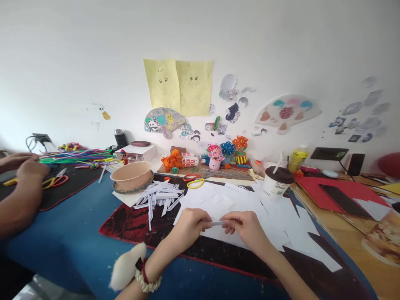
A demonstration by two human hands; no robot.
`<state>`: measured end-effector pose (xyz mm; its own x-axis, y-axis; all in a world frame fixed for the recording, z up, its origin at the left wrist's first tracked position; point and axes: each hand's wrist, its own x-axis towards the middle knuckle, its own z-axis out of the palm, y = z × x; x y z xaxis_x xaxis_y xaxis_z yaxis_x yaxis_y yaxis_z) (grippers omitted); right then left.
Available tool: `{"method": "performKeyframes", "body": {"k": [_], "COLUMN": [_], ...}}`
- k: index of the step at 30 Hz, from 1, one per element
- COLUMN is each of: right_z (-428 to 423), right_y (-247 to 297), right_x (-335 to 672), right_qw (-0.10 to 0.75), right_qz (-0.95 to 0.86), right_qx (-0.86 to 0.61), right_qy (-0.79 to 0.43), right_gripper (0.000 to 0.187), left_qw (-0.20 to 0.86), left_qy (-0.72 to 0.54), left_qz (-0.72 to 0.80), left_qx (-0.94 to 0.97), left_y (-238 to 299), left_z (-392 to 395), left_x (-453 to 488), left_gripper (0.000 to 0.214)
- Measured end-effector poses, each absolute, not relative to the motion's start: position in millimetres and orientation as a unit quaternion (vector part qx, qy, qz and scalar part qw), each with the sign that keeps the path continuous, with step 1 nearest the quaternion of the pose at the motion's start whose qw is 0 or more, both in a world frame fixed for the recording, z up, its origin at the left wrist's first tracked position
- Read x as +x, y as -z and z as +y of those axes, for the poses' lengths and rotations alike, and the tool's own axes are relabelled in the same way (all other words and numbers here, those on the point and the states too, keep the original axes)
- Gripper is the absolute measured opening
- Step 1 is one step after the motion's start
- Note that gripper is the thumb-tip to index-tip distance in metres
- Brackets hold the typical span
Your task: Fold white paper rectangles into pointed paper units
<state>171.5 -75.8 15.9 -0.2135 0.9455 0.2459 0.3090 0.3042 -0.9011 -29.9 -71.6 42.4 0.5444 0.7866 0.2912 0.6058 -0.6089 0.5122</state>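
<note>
My left hand (191, 224) and my right hand (243, 226) meet over a dark mat (131, 225), each pinching one end of a small folded strip of white paper (217, 223) held between them. Both hands are closed on it. White paper sheets (281, 225) lie spread under and beyond my hands. A heap of folded white paper strips (159, 196) lies just to the left of my left hand. A fluffy white ornament and a bead bracelet hang at my left wrist (142, 273).
A tan bowl (131, 175) stands behind the strips. A lidded paper cup with a straw (276, 181) is at right, red and dark sheets (343, 193) beyond. Another person's hands (26, 166) rest at far left by scissors (54, 181) and pipe cleaners (81, 157). Craft flowers (228, 152) line the wall.
</note>
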Motion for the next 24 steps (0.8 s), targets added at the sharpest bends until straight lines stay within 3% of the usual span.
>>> {"method": "performKeyframes", "body": {"k": [4, 9, 15, 18, 24], "right_z": [-98.7, -133.4, -143.7, -141.9, -139.6], "right_y": [-10.8, 15.3, 38.3, 42.2, 44.6], "right_x": [173.3, 185.5, 188.9, 187.8, 188.9], "right_qw": [0.456, 0.528, 0.543, 0.544, 0.550], "right_qz": [-0.682, -0.651, -0.698, -0.705, -0.705], "right_qx": [-0.454, -0.505, -0.463, -0.455, -0.448], "right_qy": [-0.348, -0.204, -0.053, 0.009, 0.022], "right_gripper": [0.030, 0.034, 0.029, 0.028, 0.028], "left_qw": [0.127, -0.004, -0.130, -0.132, -0.089], "left_qy": [-0.262, -0.297, -0.276, -0.236, -0.149], "left_qz": [0.443, 0.567, 0.657, 0.626, 0.525], "left_qx": [0.848, 0.768, 0.689, 0.731, 0.833], "left_y": [-49.9, -73.2, -90.2, -77.6, -42.5], "left_z": [-88.2, -73.0, -46.7, -55.4, -57.4], "left_x": [-44.6, -97.7, -123.2, -87.2, 4.2], "left_gripper": [0.016, 0.024, 0.038, 0.035, 0.025]}}
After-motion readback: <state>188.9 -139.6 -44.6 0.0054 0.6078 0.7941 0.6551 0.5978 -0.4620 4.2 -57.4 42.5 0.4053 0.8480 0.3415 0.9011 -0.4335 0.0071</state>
